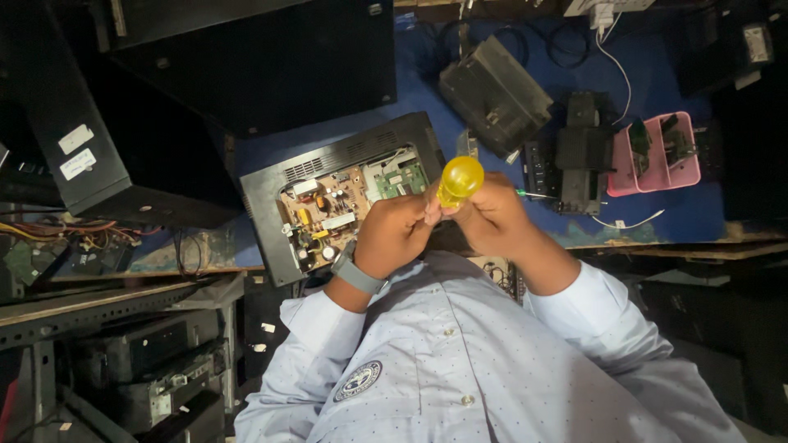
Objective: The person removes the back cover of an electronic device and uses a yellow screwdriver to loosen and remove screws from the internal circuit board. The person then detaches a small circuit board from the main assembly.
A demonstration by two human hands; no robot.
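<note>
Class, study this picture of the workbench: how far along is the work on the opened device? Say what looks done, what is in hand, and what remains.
Done: the black device lies with its cover off, its circuit board exposed. In hand: the left hand and right hand together grip a yellow-handled screwdriver above it; the tip is hidden. Left: the board apparently sits in its casing, and other black parts lie beside a pink tray.

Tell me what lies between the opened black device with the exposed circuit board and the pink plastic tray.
In the head view, both hands, left hand and right hand, gripping a yellow screwdriver handle, plus black electronic units, lie between the opened device and pink tray.
</note>
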